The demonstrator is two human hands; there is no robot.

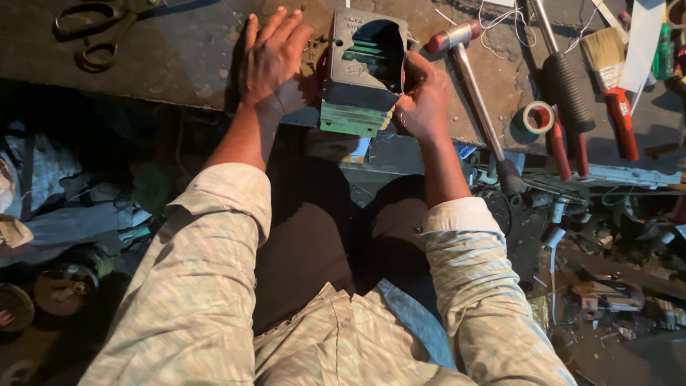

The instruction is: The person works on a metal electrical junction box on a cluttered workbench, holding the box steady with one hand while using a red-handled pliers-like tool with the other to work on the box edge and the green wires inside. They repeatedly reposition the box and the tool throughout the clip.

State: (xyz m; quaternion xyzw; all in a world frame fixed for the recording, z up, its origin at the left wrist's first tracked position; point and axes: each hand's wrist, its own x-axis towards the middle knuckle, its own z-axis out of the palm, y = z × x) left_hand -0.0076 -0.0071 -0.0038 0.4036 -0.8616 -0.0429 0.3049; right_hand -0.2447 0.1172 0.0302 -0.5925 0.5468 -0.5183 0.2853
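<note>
Hands first: your left hand [271, 61] is lying flat, fingers spread, pressing on the surface [179, 64] just beside the grey housing [361, 61], not gripping anything. Your right hand [425, 100] is wrapping around the housing's right side, fingers closed against it, steadying it. That housing is sitting right at the near edge of the surface, with a green finned block [354, 118] under it, partly overhanging toward your lap. That's the risk I'm seeing: only one hand is actually holding it, so a slip of that grip could be tipping the whole thing off the edge onto your legs. The jagged dark opening in the housing is sitting close to your right fingers, so a sudden shift could be scraping them. A hammer [475, 78] is lying just beside your right wrist; a nudge could be rolling it off into the clutter below. Scissors [96, 32] are resting well apart, far left, and a tape roll [537, 116] is sitting to the right.
</note>
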